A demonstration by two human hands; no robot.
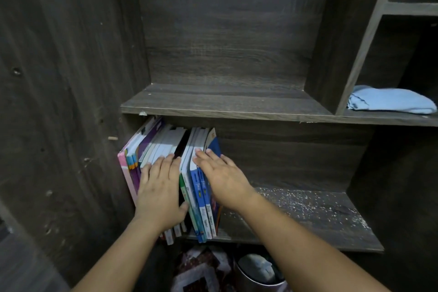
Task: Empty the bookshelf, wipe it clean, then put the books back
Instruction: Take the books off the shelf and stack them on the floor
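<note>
Flat and straight-fingered, my left hand (161,187) and right hand (220,175) press on the standing books (163,142), packed at the nine-o'clock end of the lower shelf (308,211); a blue cloth (391,101) lies at two o'clock.

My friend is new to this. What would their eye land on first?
The colourful books, standing in a row at the left end of the lower shelf, with the left hand and right hand resting on them. Next, the pale specks strewn over that shelf's bare right part, and the light blue cloth folded on the upper shelf's right end.
</note>
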